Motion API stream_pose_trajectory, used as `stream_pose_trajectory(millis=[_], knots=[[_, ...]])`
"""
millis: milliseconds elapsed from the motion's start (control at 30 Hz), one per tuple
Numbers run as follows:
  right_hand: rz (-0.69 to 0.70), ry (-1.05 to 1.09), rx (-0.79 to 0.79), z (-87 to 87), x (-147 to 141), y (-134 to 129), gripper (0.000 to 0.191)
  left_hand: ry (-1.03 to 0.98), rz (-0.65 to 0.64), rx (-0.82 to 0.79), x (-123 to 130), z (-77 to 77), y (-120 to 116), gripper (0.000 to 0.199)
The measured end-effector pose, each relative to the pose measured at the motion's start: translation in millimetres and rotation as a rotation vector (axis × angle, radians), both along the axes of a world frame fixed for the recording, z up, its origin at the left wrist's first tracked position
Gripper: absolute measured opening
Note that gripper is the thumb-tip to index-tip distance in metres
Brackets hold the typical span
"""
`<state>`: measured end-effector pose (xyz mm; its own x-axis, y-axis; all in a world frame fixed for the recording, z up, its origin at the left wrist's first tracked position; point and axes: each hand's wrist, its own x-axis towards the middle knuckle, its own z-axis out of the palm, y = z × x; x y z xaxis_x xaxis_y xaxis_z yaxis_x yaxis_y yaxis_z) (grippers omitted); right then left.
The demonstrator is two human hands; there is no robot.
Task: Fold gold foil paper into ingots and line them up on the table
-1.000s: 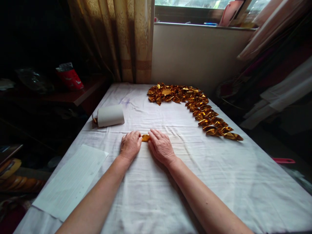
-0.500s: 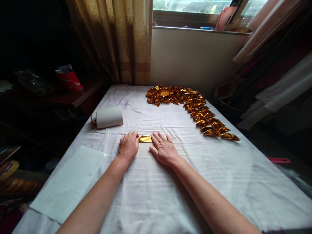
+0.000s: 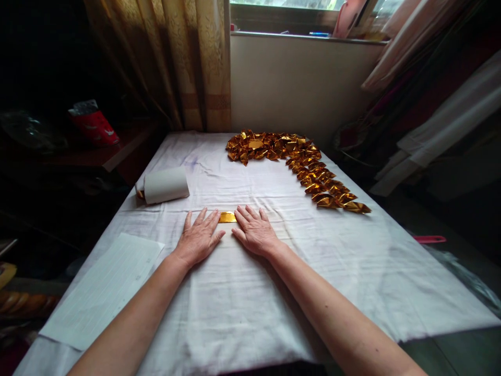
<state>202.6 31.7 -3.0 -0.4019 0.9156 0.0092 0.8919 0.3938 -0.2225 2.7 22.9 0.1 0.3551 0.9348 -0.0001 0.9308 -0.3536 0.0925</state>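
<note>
A narrow folded strip of gold foil paper (image 3: 227, 217) lies flat on the white tablecloth (image 3: 242, 292). On its left end rest the fingers of my left hand (image 3: 199, 237), spread out and pressed down. My right hand (image 3: 255, 228) lies flat over the other end, fingers stretched out. Both hands hide the strip's ends; its shiny middle shows between them. Toward the back right, folded gold foil pieces (image 3: 324, 183) stand in rows leading from a heap of similar pieces (image 3: 274, 146).
A curled white sheet (image 3: 166, 186) with gold showing at its left end sits at the left. Nearer me lies a flat lined paper sheet (image 3: 104, 292). A red container (image 3: 94, 128) stands on a dark side table. Curtains (image 3: 195, 68) hang behind; clothes (image 3: 446, 125) hang at right.
My left hand has gone from curled fingers at the strip's end to flat, spread fingers pressing on it. My right hand remains flat. The whole view has shifted slightly.
</note>
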Motion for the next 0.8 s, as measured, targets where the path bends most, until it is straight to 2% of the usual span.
stream_pose_trajectory(millis=[167, 300, 367, 400, 467, 500, 633, 800], knots=[[-0.014, -0.014, 0.002, 1.0, 0, 15, 0.055, 0.028, 0.043, 0.009, 2, 3.5, 2, 0.058], [-0.025, 0.015, -0.016, 0.3, -2, 38, 0.054, 0.046, 0.108, -0.035, 10, 5.0, 18, 0.061], [-0.059, 0.16, -0.031, -1.2, -2, 55, 0.05, 0.049, 0.131, -0.057, 14, 5.5, 28, 0.062], [-0.1, 0.297, -0.045, -2.0, -3, 64, 0.046, 0.05, 0.143, -0.066, 16, 5.6, 33, 0.062], [-0.273, 0.737, -0.072, -3.7, -2, 85, 0.039, 0.053, 0.166, -0.079, 18, 5.4, 41, 0.063], [-0.326, 0.82, -0.062, -4.6, -1, 95, 0.043, 0.054, 0.176, -0.084, 19, 5.1, 44, 0.064], [-0.435, 0.998, -0.023, -10.3, 1, 126, 0.061, 0.052, 0.195, -0.06, 20, 2.8, 49, 0.063], [-0.47, 1.155, 0.011, -22.1, -1, 138, 0.062, 0.052, 0.193, -0.025, 19, 0.7, 48, 0.061]])
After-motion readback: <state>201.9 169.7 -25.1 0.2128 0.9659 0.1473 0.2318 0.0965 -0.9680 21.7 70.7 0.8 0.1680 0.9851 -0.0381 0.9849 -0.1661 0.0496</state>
